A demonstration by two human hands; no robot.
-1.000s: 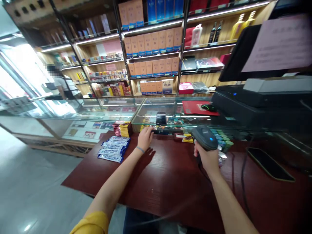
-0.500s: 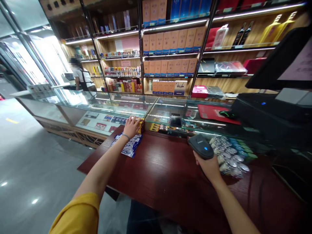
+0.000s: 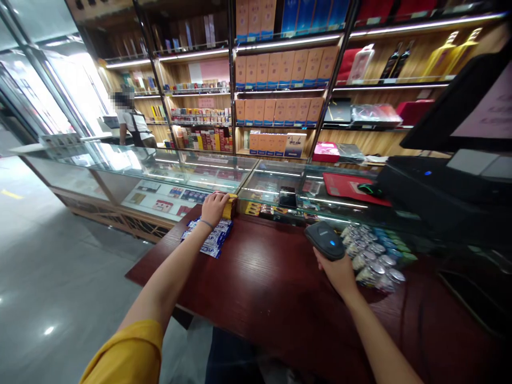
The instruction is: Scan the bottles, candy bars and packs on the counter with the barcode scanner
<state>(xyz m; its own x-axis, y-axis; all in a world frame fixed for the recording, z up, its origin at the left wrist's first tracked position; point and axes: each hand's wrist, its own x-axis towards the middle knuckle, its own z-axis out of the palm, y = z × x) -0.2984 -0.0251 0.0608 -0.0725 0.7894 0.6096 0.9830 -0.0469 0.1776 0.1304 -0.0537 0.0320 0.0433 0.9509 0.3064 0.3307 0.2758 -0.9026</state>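
Our left hand (image 3: 214, 208) is bent over a stack of yellow packs (image 3: 230, 207) at the far edge of the desk (image 3: 256, 304), by the glass counter (image 3: 224, 184). Can't tell if it's gripping or just resting; the palm side is hidden. Main risk there: an off-center pull on 1 pack could shear the stack and tip the rest.

Just nearer us, under the wrist, blue-and-white packets (image 3: 216, 240) overlap in a loose spread. If we drag the wrist back low, we'd likely scatter them, maybe over the desk's left edge.

Our right hand (image 3: 340, 274) is closed round the handheld scanner (image 3: 326, 240), head up, above the desk. Silver-lidded containers (image 3: 374, 272) crowd in rows just right of it. If we swing the scanner right without lifting, expect knocked containers.

Further out, a dark phone-like device (image 3: 288, 197) sits on the glass between our 2 hands, well clear of both. Only a long forward reach would catch it.
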